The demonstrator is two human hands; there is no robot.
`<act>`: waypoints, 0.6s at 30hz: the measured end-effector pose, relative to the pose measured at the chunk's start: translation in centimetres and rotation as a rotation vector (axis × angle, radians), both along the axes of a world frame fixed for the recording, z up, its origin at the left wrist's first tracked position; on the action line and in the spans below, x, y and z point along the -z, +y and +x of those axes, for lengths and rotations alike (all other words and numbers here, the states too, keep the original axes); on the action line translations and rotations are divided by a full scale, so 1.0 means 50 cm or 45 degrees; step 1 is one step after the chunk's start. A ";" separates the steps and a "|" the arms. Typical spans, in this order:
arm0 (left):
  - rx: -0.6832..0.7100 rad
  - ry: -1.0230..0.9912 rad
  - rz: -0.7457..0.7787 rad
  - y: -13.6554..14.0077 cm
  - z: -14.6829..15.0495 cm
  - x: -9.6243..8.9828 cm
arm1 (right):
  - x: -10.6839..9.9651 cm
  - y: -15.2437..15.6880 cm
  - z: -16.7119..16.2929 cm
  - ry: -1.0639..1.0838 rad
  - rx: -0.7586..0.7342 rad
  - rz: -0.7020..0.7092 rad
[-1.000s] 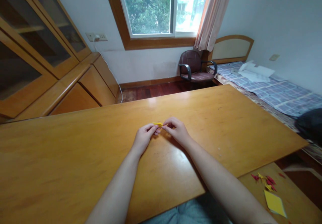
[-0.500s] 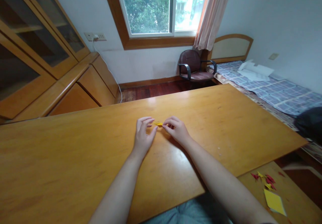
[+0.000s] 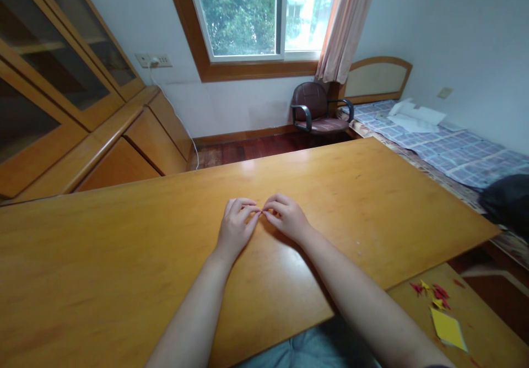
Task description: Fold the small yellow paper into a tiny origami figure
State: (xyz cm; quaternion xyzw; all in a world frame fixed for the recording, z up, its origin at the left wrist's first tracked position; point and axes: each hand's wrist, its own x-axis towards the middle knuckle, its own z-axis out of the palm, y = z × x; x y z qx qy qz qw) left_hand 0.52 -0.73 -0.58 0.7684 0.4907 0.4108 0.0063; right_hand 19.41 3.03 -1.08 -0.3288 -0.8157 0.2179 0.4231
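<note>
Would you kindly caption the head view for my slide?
Left hand and right hand pinch close together over a wooden table, yellow square paper at lower right.

Folded pieces [image 3: 440, 292] are red and yellow (paper [image 3: 448, 329] yellow); bedding [image 3: 458, 153] checked blue-grey; chair [image 3: 314, 103] maroon.

Window [image 3: 237, 15]: bright daylight, washed out at right
Worktop [image 3: 136, 236]: pale glare patch, soft shadow
Cabinet [image 3: 116, 95]: dim, stretched toward edge

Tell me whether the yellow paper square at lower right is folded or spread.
Spread: the yellow paper square lies flat, showing its broad face and four corners.
</note>
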 end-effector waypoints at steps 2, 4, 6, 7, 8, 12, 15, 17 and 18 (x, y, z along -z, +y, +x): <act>0.007 -0.001 -0.003 -0.001 0.001 -0.004 | 0.000 0.000 0.000 -0.010 0.006 0.011; 0.013 -0.007 -0.010 -0.003 0.001 -0.007 | 0.000 0.000 0.000 -0.021 0.007 0.040; 0.023 -0.022 -0.014 -0.003 0.001 -0.008 | -0.001 0.001 0.000 -0.042 0.007 0.070; 0.027 -0.029 -0.015 -0.003 0.001 -0.009 | -0.002 0.002 0.001 -0.054 0.009 0.079; 0.026 -0.037 -0.017 -0.003 0.001 -0.009 | -0.003 0.002 0.003 -0.066 0.012 0.083; 0.006 -0.053 -0.030 -0.002 -0.001 -0.008 | -0.009 0.006 0.011 -0.113 0.030 0.091; -0.001 -0.057 -0.020 -0.001 -0.003 -0.008 | -0.015 0.008 0.019 -0.172 0.041 0.119; -0.005 -0.060 -0.016 -0.001 -0.005 -0.008 | -0.017 0.010 0.023 -0.198 0.054 0.119; -0.004 -0.061 -0.018 0.000 -0.007 -0.007 | -0.017 0.011 0.025 -0.205 0.060 0.110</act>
